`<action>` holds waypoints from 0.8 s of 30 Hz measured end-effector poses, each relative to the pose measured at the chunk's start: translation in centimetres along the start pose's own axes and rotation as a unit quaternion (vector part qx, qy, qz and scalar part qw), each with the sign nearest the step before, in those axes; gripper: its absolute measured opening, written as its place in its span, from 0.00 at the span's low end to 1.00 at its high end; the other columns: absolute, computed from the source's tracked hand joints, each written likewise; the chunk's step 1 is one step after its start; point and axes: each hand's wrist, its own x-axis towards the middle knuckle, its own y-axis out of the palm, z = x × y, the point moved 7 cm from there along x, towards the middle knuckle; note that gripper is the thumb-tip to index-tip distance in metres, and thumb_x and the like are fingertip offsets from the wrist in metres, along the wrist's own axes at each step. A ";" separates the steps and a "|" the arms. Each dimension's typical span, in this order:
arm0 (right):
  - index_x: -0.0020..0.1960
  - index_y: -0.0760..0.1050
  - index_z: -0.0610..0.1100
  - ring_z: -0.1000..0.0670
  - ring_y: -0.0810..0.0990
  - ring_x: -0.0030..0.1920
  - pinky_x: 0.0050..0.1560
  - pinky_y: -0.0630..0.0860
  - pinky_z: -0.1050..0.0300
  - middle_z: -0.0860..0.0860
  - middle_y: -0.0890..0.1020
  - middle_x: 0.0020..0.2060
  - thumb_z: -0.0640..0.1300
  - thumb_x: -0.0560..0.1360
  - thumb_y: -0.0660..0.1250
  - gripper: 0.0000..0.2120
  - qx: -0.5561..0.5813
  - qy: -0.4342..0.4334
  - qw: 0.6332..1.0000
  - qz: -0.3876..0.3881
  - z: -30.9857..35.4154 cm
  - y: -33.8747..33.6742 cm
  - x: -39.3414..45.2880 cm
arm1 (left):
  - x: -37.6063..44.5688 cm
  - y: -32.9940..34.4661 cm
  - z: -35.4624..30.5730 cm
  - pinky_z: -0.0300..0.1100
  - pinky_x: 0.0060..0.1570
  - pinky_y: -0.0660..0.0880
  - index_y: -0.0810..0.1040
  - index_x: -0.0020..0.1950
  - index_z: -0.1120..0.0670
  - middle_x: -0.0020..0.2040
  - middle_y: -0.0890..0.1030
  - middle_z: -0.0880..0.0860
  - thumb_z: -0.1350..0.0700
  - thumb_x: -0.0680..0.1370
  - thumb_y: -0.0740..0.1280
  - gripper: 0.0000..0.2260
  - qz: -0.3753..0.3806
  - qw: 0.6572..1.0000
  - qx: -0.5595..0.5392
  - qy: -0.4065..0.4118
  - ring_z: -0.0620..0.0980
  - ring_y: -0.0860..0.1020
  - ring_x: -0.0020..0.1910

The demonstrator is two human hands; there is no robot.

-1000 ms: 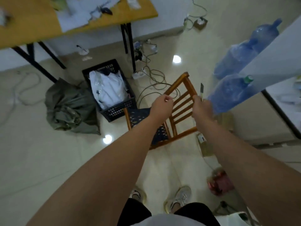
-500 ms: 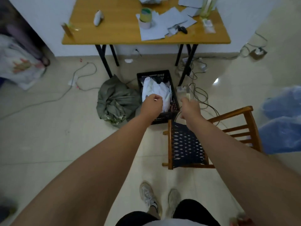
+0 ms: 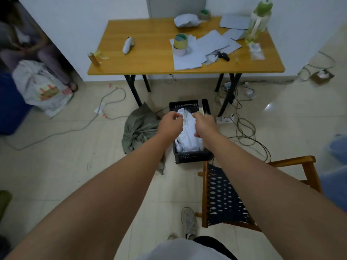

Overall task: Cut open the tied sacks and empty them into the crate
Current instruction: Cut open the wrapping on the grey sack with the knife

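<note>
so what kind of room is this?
Probably an informal office or workroom: a folding table with papers and tape rolls, loose cables on a tiled floor, and a wooden chair.

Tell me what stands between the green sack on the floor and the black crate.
Nothing visible. The green sack lies on the floor right beside the black crate, on its left. The crate already holds white material, and both hands, left hand and right hand, hover over it.

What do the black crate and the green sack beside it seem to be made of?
Crate: likely moulded plastic, matt black; its walls show a regular lattice of small holes.
Sack: seemingly woven cloth or soft fabric, dull green; it lies slumped in deep creases. The exact fibre cannot be told.
</note>
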 end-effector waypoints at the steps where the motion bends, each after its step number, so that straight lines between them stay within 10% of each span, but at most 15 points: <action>1: 0.46 0.74 0.43 0.52 0.71 0.33 0.33 0.71 0.58 0.50 0.72 0.34 0.46 0.80 0.60 0.09 0.001 -0.005 1.000 -0.001 0.9 -0.3 0.7 | 0.8 0.2 -1.2 0.53 0.48 0.79 0.76 0.46 0.51 0.41 0.80 0.55 0.60 0.77 0.60 0.07 0.002 1.000 -0.002 0.006 0.52 0.78 0.39; 17: 0.47 0.71 0.43 0.50 0.66 0.29 0.30 0.68 0.57 0.49 0.67 0.30 0.50 0.79 0.62 0.09 -0.008 -0.025 0.999 -0.037 10.0 0.0 9.3 | 11.4 -0.3 -9.4 0.38 0.37 0.74 0.75 0.54 0.56 0.44 0.76 0.53 0.60 0.81 0.58 0.06 0.032 0.997 -0.039 0.053 0.50 0.76 0.41; 24: 0.42 0.70 0.46 0.50 0.66 0.30 0.31 0.68 0.57 0.49 0.67 0.30 0.50 0.79 0.62 0.09 -0.033 -0.013 0.998 -0.058 12.0 5.2 12.1 | 16.8 -3.6 -8.5 0.50 0.51 0.78 0.75 0.53 0.56 0.44 0.77 0.52 0.60 0.81 0.58 0.07 0.059 0.996 -0.054 0.039 0.48 0.76 0.39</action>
